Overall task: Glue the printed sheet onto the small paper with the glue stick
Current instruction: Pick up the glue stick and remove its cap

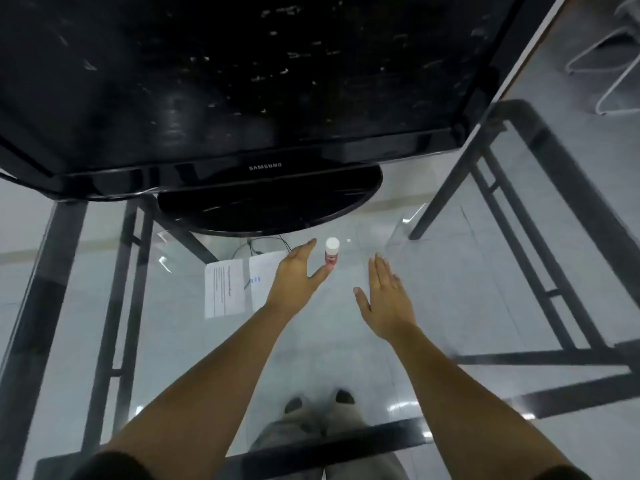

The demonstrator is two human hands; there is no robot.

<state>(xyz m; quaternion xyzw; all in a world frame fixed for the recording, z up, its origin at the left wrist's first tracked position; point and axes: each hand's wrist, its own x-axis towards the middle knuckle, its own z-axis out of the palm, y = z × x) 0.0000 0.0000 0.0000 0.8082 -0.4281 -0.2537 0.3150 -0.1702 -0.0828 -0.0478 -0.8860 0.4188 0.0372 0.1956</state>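
A glue stick (pixel 331 251) with a white cap and red label stands upright on the glass table (pixel 433 271). My left hand (pixel 298 275) is spread beside it, fingers straight; the thumb tip reaches the stick's base and the fingertips lie just to its left. My right hand (pixel 386 296) hovers flat to the right of the stick, apart from it and holding nothing. Left of my left hand lie two white sheets side by side: a printed sheet (pixel 224 289) with lines of text, and a smaller paper (pixel 265 277) partly hidden under my left hand.
A large black Samsung monitor (pixel 242 81) on an oval stand (pixel 270 206) fills the back of the table, close behind the glue stick. A thin black cable (pixel 258 245) runs by the papers. The dark table frame (pixel 533 216) and my feet show through the glass.
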